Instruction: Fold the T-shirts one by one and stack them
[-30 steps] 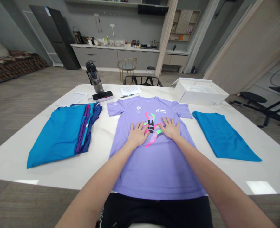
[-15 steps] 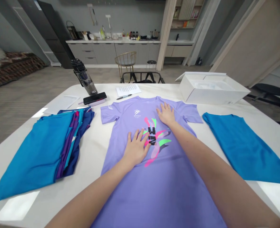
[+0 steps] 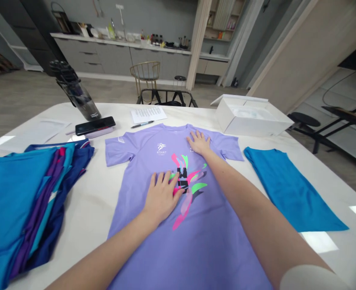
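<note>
A lilac T-shirt (image 3: 202, 225) lies spread face up on the white table, its collar pointing away from me and its lower end running out of the picture. Bright pink, green and black print covers the middle of its chest. My left hand (image 3: 162, 195) rests flat on the shirt at the left edge of that print, fingers spread. Farther up, near the collar on the right, my right hand (image 3: 199, 143) lies on the fabric with its fingers apart. Neither hand grips anything.
Folded blue and purple shirts (image 3: 14, 193) are stacked at left, and a folded blue garment (image 3: 289, 185) lies at right. Along the back are a bottle (image 3: 81, 98), a phone (image 3: 95, 125), a printed sheet (image 3: 149, 114), a pen (image 3: 142, 124) and an open white box (image 3: 253, 121).
The view has turned to the right and tilted, so most things sit farther left. My right hand has slid slightly toward the collar; my left hand stays beside the print.
</note>
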`<state>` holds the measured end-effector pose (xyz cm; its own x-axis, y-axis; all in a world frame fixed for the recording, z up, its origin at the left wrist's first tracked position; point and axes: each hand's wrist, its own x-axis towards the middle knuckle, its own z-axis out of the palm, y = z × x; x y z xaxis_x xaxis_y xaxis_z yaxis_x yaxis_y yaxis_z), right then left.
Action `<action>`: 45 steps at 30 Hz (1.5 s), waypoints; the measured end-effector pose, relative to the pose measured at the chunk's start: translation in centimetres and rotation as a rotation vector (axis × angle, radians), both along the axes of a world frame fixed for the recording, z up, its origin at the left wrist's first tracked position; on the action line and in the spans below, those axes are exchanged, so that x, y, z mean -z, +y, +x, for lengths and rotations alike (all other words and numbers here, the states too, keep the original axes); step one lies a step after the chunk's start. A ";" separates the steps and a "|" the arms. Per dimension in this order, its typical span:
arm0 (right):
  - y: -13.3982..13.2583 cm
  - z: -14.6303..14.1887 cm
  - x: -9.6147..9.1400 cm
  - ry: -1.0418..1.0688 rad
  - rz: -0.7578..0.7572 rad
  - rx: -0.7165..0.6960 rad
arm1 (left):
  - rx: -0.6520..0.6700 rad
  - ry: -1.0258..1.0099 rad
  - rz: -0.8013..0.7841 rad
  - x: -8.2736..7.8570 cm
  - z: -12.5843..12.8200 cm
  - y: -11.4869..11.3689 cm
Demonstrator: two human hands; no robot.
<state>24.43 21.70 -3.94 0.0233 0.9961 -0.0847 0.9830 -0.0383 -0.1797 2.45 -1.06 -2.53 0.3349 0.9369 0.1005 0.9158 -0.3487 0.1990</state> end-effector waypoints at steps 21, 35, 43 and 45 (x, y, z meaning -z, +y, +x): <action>-2.4 21.4 -3.0 -0.306 0.072 0.130 | 0.242 -0.211 -0.158 -1.1 13.5 27.2; -1.0 24.4 -2.1 -0.253 0.097 0.265 | -0.099 0.022 -0.181 -0.5 17.1 31.0; -1.6 24.3 -4.0 -0.176 0.124 0.202 | -0.137 -0.097 -0.195 -0.4 17.1 31.2; -2.1 23.7 -5.4 -0.130 0.124 0.174 | -0.144 -0.161 -0.206 -0.5 16.6 31.4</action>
<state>48.14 19.60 1.49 0.1977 0.9788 0.0529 0.9788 -0.1941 -0.0660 19.09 30.34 -1.98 0.1918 0.9799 -0.0556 0.9040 -0.1544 0.3988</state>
